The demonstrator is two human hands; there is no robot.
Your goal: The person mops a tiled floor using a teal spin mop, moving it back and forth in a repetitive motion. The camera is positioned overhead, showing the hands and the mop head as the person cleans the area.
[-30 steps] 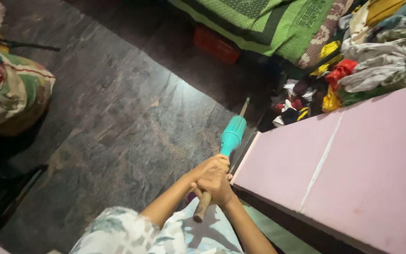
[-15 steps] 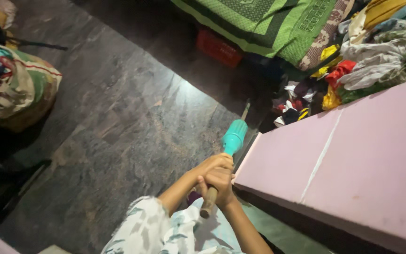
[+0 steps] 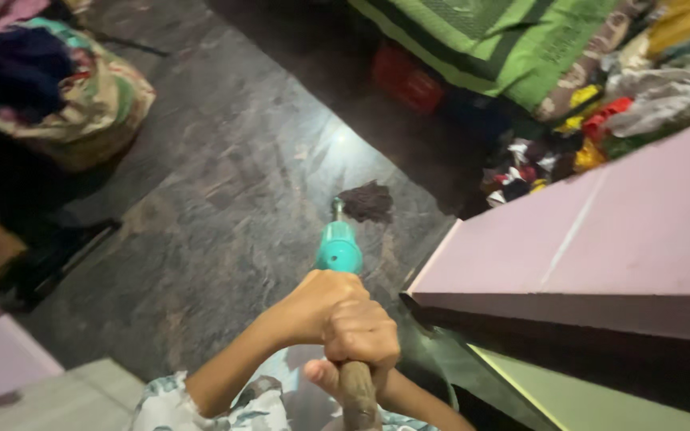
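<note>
Both hands are wrapping tight around a mop handle (image 3: 356,396), left hand (image 3: 317,306) stacked above the right hand (image 3: 363,335) on the worn wooden end. The teal plastic sleeve (image 3: 338,248) is pointing toward 12 o'clock, long axis running away down to the shaggy dark mop head (image 3: 367,201) on the glossy stone floor (image 3: 225,199). At 10 o'clock, a soft patterned bag (image 3: 81,104) is bulging with clothes.

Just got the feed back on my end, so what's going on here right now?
A person grips a mop handle with both hands, the left hand and right hand stacked close together on the wooden shaft just behind its teal sleeve. The dark mop head rests on the grey stone floor, beside a pink cabinet top. A stuffed cloth bag sits upper left.
</note>
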